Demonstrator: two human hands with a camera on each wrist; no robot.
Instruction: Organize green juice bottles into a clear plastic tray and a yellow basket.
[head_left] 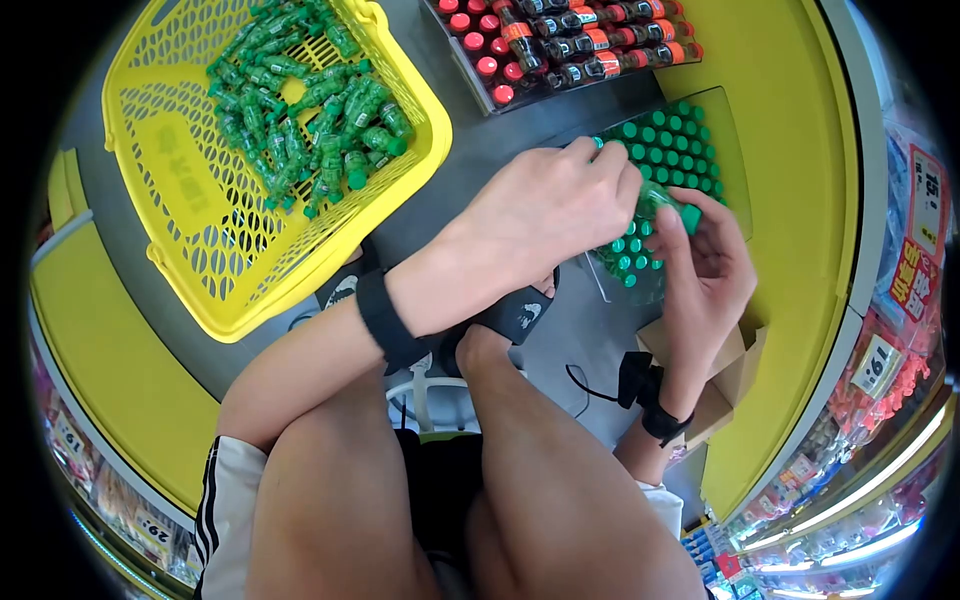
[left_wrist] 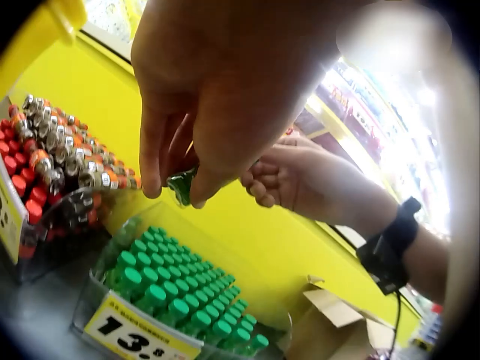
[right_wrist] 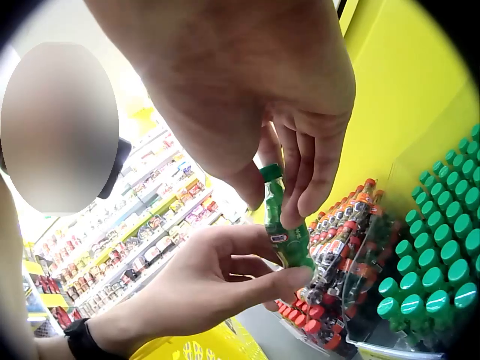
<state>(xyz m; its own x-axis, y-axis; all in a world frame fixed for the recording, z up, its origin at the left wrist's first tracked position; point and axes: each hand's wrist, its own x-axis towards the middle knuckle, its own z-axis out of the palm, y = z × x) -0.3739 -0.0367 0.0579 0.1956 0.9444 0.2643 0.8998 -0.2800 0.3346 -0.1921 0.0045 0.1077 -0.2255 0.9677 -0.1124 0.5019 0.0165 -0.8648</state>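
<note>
Hands together on one small bottle, and it is a two-ended hold; the left hand [head_left: 550,200] pinches the base end between thumb and fingers, the right hand [head_left: 715,270] has thumb and fingertips about the neck, just under the green cap [right_wrist: 271,172]; so the green bottle [right_wrist: 285,236] hangs between them, tilted, cap towards the right hand. Good handling here, I'd judge, means a light pinch at both ends; one hand should have it firmly before the other lets go, since a slick little bottle could twist or slip. Just below the hands sits the clear container [head_left: 733,140], its green-capped bottles [head_left: 668,150] upright in tight rows; best to hold the fingers high there, as a knock could tip several. Near the right wrist, an open cardboard box [head_left: 730,390]; elbow room matters on that side. Farther ahead of the left hand, red-capped dark bottles [head_left: 590,40], some upright, some lying; off to its left, the yellow basket [head_left: 425,120] holds loose green bottles [head_left: 320,110] in a jumble.
</note>
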